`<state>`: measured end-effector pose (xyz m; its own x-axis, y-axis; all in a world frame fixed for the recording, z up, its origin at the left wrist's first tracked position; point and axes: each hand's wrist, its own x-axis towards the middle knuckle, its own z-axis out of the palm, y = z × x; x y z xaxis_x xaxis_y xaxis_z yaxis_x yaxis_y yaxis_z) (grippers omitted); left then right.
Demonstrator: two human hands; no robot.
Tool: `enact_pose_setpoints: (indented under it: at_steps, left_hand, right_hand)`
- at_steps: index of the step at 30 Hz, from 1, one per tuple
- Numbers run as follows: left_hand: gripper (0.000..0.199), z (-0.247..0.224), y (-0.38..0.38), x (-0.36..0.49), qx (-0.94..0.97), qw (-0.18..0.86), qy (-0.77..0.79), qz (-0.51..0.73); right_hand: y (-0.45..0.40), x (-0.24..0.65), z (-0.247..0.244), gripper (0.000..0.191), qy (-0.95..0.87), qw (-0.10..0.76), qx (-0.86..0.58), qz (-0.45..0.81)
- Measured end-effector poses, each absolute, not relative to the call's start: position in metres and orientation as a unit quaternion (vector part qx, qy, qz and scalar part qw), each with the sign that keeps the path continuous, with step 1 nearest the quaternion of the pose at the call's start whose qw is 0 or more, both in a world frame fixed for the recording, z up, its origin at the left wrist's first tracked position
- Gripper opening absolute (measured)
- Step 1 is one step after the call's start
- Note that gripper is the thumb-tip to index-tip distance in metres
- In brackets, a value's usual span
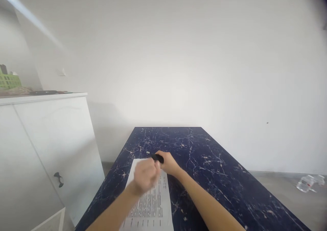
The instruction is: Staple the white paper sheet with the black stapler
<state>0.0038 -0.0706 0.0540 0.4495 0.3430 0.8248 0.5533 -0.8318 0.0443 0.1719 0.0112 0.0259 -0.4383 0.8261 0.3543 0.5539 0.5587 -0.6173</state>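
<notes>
A printed sheet of paper (147, 207) lies lengthwise on the dark blue marbled table (212, 176). My right hand (167, 161) is closed around a small black object (157, 158) at the top edge of the sheet; its kind is not clear because the fingers cover much of it. Blurred by motion, my left hand (146, 173) forms a fist over the upper part of the paper, just left of the black object. Whether the fist touches that object or holds anything is hidden.
A white cabinet (56, 129) with a dark handle (58, 179) stands left of the table, with a green basket (9, 81) on top. Behind the table's far edge is a pale wall (168, 54). Clear plastic (306, 183) lies on the floor at right.
</notes>
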Motion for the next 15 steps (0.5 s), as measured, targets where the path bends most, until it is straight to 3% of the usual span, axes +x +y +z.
enact_pose_setpoints:
  at_steps: [2, 8, 15]
  left_hand:
    - [0.043, 0.062, -0.041, -0.019, -0.794, 0.125, -0.342, -0.486]
    - [0.023, 0.033, -0.003, -0.033, -0.835, -0.050, -0.499, -0.225]
    - [0.040, 0.002, 0.005, -0.023, -0.861, -0.078, -0.484, -0.134]
  right_hand:
    - [0.012, 0.194, 0.035, 0.024, -0.803, 0.345, -0.447, 0.191]
    - [0.004, 0.276, 0.037, 0.022, -0.759, 0.332, -0.540, 0.148]
    - [0.000, 0.312, 0.018, 0.024, -0.760, 0.296, -0.567, 0.119]
